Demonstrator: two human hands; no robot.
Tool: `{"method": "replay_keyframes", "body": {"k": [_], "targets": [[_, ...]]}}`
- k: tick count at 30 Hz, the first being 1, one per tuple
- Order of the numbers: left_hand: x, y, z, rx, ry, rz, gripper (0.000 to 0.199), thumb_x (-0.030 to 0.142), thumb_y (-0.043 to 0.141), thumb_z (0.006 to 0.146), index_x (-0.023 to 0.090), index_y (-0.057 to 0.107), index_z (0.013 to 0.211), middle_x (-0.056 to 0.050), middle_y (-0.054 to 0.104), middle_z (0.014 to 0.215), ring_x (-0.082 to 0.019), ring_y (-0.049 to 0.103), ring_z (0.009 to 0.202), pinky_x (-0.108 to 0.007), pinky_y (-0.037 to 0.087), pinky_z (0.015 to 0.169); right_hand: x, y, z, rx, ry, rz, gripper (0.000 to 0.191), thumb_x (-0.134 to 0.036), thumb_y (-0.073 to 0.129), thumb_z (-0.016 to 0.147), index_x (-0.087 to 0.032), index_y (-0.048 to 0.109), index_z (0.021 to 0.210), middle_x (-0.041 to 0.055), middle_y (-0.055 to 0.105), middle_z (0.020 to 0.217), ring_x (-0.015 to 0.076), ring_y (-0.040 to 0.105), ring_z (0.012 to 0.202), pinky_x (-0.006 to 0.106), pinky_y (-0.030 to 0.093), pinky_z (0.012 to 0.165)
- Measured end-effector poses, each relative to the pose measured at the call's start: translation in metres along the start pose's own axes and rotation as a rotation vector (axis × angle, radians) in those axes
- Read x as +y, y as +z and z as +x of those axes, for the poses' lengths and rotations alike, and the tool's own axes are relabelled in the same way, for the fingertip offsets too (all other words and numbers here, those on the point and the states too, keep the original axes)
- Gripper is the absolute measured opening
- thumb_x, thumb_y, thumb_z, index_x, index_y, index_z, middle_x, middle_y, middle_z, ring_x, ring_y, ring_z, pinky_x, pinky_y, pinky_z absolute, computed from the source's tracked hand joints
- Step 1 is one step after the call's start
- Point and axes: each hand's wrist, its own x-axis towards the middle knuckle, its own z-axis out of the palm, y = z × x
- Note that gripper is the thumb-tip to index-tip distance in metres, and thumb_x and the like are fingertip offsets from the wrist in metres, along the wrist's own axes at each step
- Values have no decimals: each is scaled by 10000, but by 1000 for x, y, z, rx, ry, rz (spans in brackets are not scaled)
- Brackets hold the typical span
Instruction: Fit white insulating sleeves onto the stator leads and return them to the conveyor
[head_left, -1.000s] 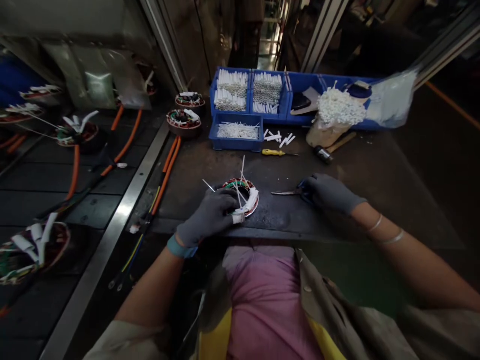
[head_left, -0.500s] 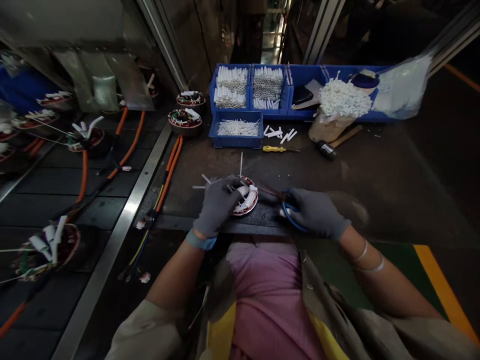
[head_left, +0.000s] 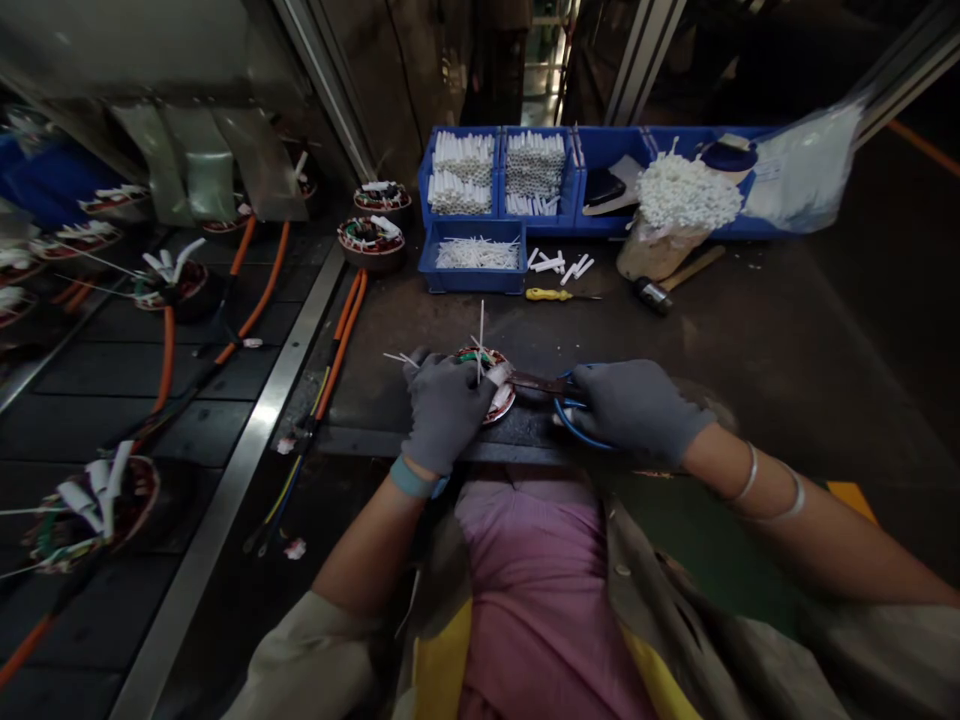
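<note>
My left hand (head_left: 446,412), in a grey glove, grips a small wound motor stator (head_left: 501,397) on the dark workbench and covers much of it. White cable ties (head_left: 480,335) stick up from its red, green and white windings. My right hand (head_left: 637,410), also gloved, holds blue-handled scissors (head_left: 574,412). Their dark blades reach the stator's right side and touch or nearly touch the windings. The exact cutting point is hidden.
Blue bins (head_left: 461,170) of white sleeves line the bench's back edge, with a tray (head_left: 472,285) of cut pieces before them. A yellow-handled screwdriver (head_left: 544,295) and mallet (head_left: 652,295) lie nearby. More stators (head_left: 371,245) stand back left, beside a belt carrying others.
My right hand has brought the scissors left, from beside the stator up to its edge. My left hand has shifted further over the stator, and the view has turned slightly.
</note>
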Motion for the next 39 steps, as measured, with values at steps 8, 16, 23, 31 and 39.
{"method": "replay_keyframes", "body": {"k": [8,16,23,31,39], "targets": [[7,5,19,60,-153,-101,395,604,682,945,266,833,1083,-105,796,1016,-320,674,1001,-463,423,942,-14,-16,0,-33,25,-39,443,-564,533,988,-164,710,1061,167,775,953,345,762,855,343,426,643],[2,-9,18,-34,-71,-40,408,562,552,1038,254,818,1067,-93,809,961,-291,704,963,-437,403,923,-15,-15,-8,-62,-1,-42,428,-537,514,1000,-162,709,1067,165,774,958,328,764,854,335,439,659],[5,-7,35,-140,172,179,557,553,430,1079,174,819,958,-167,783,882,-330,697,917,-485,379,941,-11,-28,2,-114,-14,-88,467,-583,514,1005,-171,728,1051,176,775,944,347,764,868,344,449,666],[5,2,41,-104,70,63,424,514,527,1050,214,786,900,-103,772,827,-292,705,868,-435,387,864,-11,-8,5,-20,-6,-84,419,-549,544,1025,-164,697,1090,163,779,968,332,762,852,325,367,620],[-6,-12,20,-93,90,130,389,407,459,1074,175,740,938,-142,757,852,-322,698,876,-444,390,852,16,-5,-15,-69,-55,-67,427,-574,523,1019,-199,698,1121,121,781,973,285,738,818,312,278,609]]}}
